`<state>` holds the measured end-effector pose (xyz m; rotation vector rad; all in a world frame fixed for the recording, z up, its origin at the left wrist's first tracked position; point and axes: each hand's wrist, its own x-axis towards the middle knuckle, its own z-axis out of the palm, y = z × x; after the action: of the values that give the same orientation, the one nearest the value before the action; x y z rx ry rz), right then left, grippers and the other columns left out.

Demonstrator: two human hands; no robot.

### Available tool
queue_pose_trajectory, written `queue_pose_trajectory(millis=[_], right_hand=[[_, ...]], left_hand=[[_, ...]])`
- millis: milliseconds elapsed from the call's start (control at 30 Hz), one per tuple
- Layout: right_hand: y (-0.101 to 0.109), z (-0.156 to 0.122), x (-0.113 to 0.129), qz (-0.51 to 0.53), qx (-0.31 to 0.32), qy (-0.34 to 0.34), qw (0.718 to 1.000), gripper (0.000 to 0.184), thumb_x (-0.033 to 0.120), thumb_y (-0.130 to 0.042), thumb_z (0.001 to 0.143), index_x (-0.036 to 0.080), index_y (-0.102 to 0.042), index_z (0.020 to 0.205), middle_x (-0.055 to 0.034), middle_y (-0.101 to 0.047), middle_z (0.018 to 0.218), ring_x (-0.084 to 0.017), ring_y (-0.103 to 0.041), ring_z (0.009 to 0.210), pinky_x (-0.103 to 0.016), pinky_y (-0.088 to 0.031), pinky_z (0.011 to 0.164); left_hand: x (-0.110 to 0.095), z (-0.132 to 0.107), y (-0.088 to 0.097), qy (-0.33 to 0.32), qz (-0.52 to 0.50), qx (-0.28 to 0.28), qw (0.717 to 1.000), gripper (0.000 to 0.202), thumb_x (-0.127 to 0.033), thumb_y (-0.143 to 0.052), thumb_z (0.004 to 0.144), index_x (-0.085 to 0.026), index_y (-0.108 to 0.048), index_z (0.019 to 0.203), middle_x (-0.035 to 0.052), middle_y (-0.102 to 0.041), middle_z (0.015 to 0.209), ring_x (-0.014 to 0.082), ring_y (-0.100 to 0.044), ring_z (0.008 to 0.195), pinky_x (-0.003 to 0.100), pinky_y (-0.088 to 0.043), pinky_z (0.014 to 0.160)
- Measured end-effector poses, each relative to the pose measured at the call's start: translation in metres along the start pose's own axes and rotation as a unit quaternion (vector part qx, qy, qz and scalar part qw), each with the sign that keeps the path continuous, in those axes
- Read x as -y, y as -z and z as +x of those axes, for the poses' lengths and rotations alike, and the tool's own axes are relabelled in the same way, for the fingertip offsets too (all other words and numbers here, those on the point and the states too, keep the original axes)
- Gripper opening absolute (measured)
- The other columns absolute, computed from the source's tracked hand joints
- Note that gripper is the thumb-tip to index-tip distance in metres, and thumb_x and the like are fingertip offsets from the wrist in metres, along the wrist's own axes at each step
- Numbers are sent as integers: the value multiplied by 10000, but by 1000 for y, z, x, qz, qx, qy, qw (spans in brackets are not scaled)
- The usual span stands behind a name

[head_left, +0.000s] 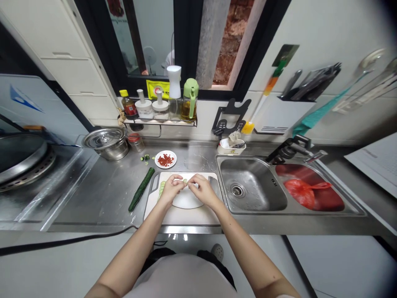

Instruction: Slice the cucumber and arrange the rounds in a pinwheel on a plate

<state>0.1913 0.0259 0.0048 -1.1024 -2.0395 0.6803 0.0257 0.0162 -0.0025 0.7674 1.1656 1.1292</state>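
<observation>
A small pale green cucumber slice [185, 181] sits between the fingertips of my two hands. My left hand [171, 189] pinches it from the left, and the closed fingertips of my right hand [202, 189] meet it from the right. Just below them a white plate [187, 203] rests on the cutting board [182, 217], partly covered by my hands. More cucumber slices [162, 187] lie in a row on the board, beside my left hand. A grey blade-like piece [213, 182], probably a knife, shows past my right hand. Left of the board lies a whole cucumber [142, 189].
Behind the board stands a small plate [166, 165] of chopped red pieces, with cucumber scraps [144, 158] nearby. A steel pot [109, 142] and jar [135, 142] are at back left. The double sink [254, 182] is on the right, holding a red bag [300, 193].
</observation>
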Motion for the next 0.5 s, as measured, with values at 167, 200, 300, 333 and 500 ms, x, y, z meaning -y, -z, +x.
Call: queue_pose_trajectory(millis=[167, 200, 300, 333, 500], right_hand=[[1, 2, 1, -15, 20, 9, 1000, 135, 236, -533, 901, 209, -654, 849, -37, -613, 891, -175, -549, 904, -291, -404, 835], [1, 2, 0, -12, 18, 7, 1000, 133, 228, -533, 896, 205, -647, 834, -35, -611, 879, -172, -548, 893, -288, -404, 827], [-4, 4, -4, 8, 0, -8, 1000, 133, 206, -530, 871, 192, -620, 774, -21, -595, 807, -157, -543, 821, -270, -405, 774], [-5, 5, -6, 18, -6, -16, 1000, 132, 201, -532, 858, 190, -613, 755, -14, -587, 779, -150, -539, 790, -262, -404, 751], [-15, 7, -20, 71, -17, -68, 995, 113, 191, -541, 798, 183, -612, 710, 9, -585, 703, -127, -531, 701, -237, -402, 692]], left_hand=[[1, 1, 0, 8, -22, 2, 1000, 472, -252, -756, 515, -200, -496, 905, -65, -585, 622, 42, -448, 485, 164, -229, 483], [1, 2, -1, 3, -25, 1, 1000, 476, -252, -752, 516, -201, -489, 909, -70, -580, 623, 39, -439, 481, 164, -230, 484], [2, 4, -3, -25, -27, 2, 999, 477, -270, -748, 528, -203, -479, 917, -87, -559, 610, 37, -423, 478, 168, -253, 498], [3, 4, -3, -35, -24, 5, 999, 476, -277, -750, 532, -204, -479, 918, -92, -551, 601, 40, -429, 485, 170, -266, 508], [9, 11, -4, -79, -2, 6, 997, 479, -292, -760, 548, -199, -501, 941, -79, -577, 627, 68, -517, 570, 194, -360, 604]])
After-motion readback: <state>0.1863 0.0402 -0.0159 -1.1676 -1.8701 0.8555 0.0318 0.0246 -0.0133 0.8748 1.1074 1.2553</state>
